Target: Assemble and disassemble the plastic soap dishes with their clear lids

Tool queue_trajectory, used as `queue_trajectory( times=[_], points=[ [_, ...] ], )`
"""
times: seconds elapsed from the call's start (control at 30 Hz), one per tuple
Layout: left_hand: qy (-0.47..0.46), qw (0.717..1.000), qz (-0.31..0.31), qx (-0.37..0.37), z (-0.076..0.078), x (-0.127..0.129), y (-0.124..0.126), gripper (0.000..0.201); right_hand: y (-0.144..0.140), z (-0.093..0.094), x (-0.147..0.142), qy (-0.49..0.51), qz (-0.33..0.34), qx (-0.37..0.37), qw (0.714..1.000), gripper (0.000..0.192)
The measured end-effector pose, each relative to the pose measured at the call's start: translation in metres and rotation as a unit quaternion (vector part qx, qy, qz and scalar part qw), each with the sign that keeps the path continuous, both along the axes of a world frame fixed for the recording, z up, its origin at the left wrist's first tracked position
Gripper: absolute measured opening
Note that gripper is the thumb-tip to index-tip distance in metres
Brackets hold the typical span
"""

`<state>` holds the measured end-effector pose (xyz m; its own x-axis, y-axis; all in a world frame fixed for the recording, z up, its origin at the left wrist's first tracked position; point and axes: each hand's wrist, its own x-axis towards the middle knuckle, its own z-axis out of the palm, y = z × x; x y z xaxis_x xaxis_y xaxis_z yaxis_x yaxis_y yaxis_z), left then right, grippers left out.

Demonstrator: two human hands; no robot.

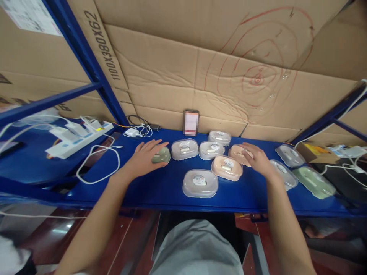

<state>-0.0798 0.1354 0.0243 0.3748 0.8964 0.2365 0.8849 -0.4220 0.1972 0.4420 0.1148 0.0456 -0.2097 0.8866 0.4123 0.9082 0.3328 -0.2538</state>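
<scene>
The shelf [160, 187] is blue painted metal, smooth with a dull sheen. On it the clear cases [200, 183] are frosted plastic, lightly glossy; the peach case [227, 168] and the pale green case [314, 182] look like the same smooth plastic. The sage-green case [161, 155] under the left hand [146, 158] looks matt. Behind them the cardboard wall [200, 68] is brown, creased and rough. The power strip [77, 139] and the cable [99, 164] are glossy white plastic.
</scene>
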Motion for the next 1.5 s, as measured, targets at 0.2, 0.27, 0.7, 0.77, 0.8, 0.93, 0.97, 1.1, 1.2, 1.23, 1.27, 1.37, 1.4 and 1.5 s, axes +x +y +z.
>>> queue_trajectory(
  times=[0.2, 0.27, 0.7, 0.77, 0.8, 0.93, 0.97, 1.1, 1.2, 1.23, 1.27, 1.37, 1.4, 1.5],
  points=[
    [-0.007, 0.999, 0.006, -0.044, -0.004, -0.006, 0.03, 0.076, 0.063, -0.019, 0.02, -0.013, -0.059, 0.001, 0.998, 0.04],
    [-0.009, 1.0, 0.0, -0.022, -0.009, -0.005, 0.03, 0.071, 0.062, -0.03, 0.023, -0.013, -0.068, -0.001, 0.998, 0.041],
    [-0.013, 1.0, 0.002, 0.011, -0.014, -0.001, 0.024, 0.069, 0.059, -0.05, 0.02, 0.017, -0.07, -0.025, 0.997, 0.051],
    [-0.014, 1.0, 0.001, 0.013, -0.013, -0.001, 0.024, 0.069, 0.06, -0.051, 0.02, 0.022, -0.067, -0.023, 0.997, 0.051],
    [-0.014, 1.0, 0.0, 0.015, -0.013, -0.001, 0.023, 0.069, 0.06, -0.051, 0.02, 0.024, -0.066, -0.023, 0.997, 0.05],
    [-0.015, 1.0, 0.001, 0.014, -0.012, 0.0, 0.023, 0.068, 0.061, -0.052, 0.021, 0.032, -0.061, -0.024, 0.997, 0.049],
    [-0.016, 1.0, 0.001, 0.013, -0.012, 0.0, 0.023, 0.068, 0.061, -0.053, 0.021, 0.034, -0.06, -0.024, 0.997, 0.049],
    [-0.016, 1.0, 0.004, 0.011, -0.012, 0.0, 0.024, 0.067, 0.062, -0.054, 0.022, 0.041, -0.059, -0.025, 0.997, 0.049],
    [-0.017, 1.0, 0.007, 0.011, -0.013, 0.0, 0.024, 0.066, 0.062, -0.055, 0.023, 0.045, -0.059, -0.024, 0.997, 0.048],
    [-0.017, 1.0, 0.008, 0.011, -0.013, -0.001, 0.024, 0.066, 0.062, -0.056, 0.023, 0.047, -0.06, -0.024, 0.997, 0.048],
    [-0.017, 1.0, 0.008, 0.011, -0.013, -0.001, 0.025, 0.066, 0.062, -0.056, 0.023, 0.048, -0.061, -0.024, 0.997, 0.049],
    [-0.019, 1.0, 0.007, 0.009, -0.014, -0.002, 0.026, 0.066, 0.062, -0.055, 0.022, 0.05, -0.061, -0.028, 0.996, 0.05],
    [-0.02, 1.0, 0.007, 0.008, -0.014, -0.002, 0.026, 0.066, 0.062, -0.055, 0.022, 0.05, -0.061, -0.031, 0.996, 0.05],
    [-0.021, 1.0, 0.003, -0.001, -0.013, -0.004, 0.026, 0.069, 0.059, -0.052, 0.022, 0.048, -0.063, -0.044, 0.996, 0.051]
  ],
)
